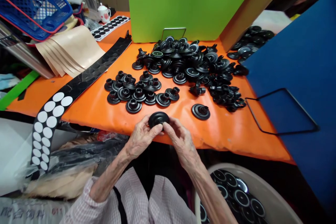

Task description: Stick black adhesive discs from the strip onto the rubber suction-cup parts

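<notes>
Left hand (141, 135) and right hand (183, 140) pinch one black disc (158, 117), thumbs on its near side, at the front edge of the worktop (244, 136); stemmed discs (139, 94) sit just beyond. Looks like a two-handed working step; next move likely wants steady, even thumbs!

on our orange table (183, 110) we see a big heap of black discs (178, 64), a smaller cluster (139, 93) and a lone stemmed disc (200, 111). to the left lie a long black strip (97, 65), tan sheets (81, 47) and a white sheet with black dots (111, 28).
</notes>
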Available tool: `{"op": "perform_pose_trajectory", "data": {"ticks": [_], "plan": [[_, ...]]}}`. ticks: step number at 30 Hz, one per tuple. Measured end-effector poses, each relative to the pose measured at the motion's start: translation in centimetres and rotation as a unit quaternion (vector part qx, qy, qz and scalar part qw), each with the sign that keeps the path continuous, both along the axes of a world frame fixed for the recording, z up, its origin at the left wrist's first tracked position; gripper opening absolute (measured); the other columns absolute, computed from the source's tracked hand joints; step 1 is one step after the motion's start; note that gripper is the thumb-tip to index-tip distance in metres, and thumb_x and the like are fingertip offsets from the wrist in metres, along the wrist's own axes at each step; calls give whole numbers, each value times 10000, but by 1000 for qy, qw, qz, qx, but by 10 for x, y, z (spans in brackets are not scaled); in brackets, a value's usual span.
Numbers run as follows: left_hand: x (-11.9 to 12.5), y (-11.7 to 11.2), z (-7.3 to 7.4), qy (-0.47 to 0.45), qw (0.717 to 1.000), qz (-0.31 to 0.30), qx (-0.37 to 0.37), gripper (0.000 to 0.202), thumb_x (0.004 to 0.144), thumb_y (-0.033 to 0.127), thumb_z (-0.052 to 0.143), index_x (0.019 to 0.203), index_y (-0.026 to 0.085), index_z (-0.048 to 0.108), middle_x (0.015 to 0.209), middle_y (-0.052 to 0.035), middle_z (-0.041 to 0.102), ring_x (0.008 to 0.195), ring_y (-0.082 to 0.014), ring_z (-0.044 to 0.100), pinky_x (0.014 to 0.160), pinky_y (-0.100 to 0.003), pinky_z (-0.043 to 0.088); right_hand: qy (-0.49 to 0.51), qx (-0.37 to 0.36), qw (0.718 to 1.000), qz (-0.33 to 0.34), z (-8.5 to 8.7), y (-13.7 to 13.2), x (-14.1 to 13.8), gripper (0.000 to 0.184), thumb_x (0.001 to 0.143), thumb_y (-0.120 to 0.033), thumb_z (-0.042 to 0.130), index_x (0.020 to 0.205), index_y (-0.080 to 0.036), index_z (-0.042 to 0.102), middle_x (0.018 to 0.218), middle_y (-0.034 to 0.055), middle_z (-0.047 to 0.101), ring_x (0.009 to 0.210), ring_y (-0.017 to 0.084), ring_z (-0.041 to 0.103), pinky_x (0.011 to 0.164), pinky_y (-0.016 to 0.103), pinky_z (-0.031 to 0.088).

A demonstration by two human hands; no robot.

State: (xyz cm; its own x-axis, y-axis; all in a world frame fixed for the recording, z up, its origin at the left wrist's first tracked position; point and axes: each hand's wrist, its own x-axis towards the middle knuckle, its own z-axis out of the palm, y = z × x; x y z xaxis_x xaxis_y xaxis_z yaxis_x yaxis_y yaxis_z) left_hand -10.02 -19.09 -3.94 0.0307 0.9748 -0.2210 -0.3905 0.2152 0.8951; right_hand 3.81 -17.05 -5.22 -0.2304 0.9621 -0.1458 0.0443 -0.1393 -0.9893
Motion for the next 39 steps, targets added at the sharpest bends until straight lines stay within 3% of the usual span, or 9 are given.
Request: {"op": "perform_pose_trajectory", "data": {"ticks": [7, 11, 13, 18, 21, 23, 28, 33, 39], "plan": [[4, -4, -6, 42, 998, 42, 11, 353, 775, 309, 708, 1084, 153, 636, 1051, -74, 683, 938, -204, 657, 826, -285, 538, -11, 25, 999, -46, -13, -7, -12, 347, 841, -517, 576, 1011, -215, 563, 1009, 50, 651, 968, 196, 616, 884, 375, 505], [-1, 3, -9, -42, 999, 11, -30, 372, 778, 375, 703, 1067, 148, 648, 1073, -92, 672, 945, -211, 635, 698, -255, 531, -27, 21, 998, -49, -15, -4, -13, 376, 844, -568, 540, 966, -213, 556, 935, 44, 637, 893, 198, 614, 808, 374, 525], [-6, 7, -8, -99, 993, -11, -55, 371, 803, 434, 663, 1033, 142, 667, 1035, -101, 679, 894, -201, 635, 629, -234, 502, -75, 65, 994, -33, -8, 0, -9, 394, 867, -571, 498, 1028, -218, 565, 981, 60, 627, 916, 210, 603, 827, 408, 518], [-12, 11, -4, -127, 989, -8, -80, 280, 779, 379, 683, 947, 154, 698, 967, -77, 682, 812, -181, 619, 611, -252, 502, -219, 287, 929, 77, 22, 15, 10, 427, 918, -368, 508, 1341, -335, 456, 1151, 61, 574, 1075, 223, 535, 953, 470, 456], [-11, 10, -2, -107, 991, -12, -81, 280, 780, 359, 675, 979, 162, 688, 975, -72, 680, 822, -193, 619, 614, -268, 510, -271, 367, 876, 159, 28, 23, 12, 300, 939, -282, 476, 1226, -298, 563, 1052, 59, 618, 998, 224, 554, 890, 435, 483], [-8, 10, -2, -106, 992, -14, -74, 258, 792, 338, 659, 975, 158, 687, 972, -70, 684, 828, -189, 618, 638, -269, 510, -286, 401, 858, 144, 23, 25, 8, 215, 937, -295, 488, 1109, -245, 607, 962, 66, 632, 925, 227, 565, 844, 417, 488], [-3, 13, -5, -119, 992, -1, -49, 217, 796, 299, 643, 938, 146, 702, 952, -67, 693, 875, -182, 619, 716, -253, 497, -282, 374, 883, 30, 3, 21, -4, 197, 915, -404, 518, 934, -223, 592, 829, 55, 580, 807, 219, 550, 743, 386, 494], [-7, 15, -7, -99, 992, 3, -83, 265, 783, 333, 658, 971, 149, 686, 939, -71, 685, 776, -158, 608, 644, -249, 506, -215, 301, 924, 94, 9, 21, 4, 290, 910, -352, 538, 1185, -262, 533, 1035, 56, 580, 950, 205, 572, 842, 379, 503], [-2, 18, -11, -87, 994, 7, -72, 297, 766, 365, 675, 955, 137, 678, 925, -74, 670, 768, -151, 589, 630, -246, 511, -206, 342, 916, 38, -4, 25, 2, 103, 899, -318, 557, 923, -219, 568, 847, 39, 580, 812, 191, 572, 736, 332, 520]]}}
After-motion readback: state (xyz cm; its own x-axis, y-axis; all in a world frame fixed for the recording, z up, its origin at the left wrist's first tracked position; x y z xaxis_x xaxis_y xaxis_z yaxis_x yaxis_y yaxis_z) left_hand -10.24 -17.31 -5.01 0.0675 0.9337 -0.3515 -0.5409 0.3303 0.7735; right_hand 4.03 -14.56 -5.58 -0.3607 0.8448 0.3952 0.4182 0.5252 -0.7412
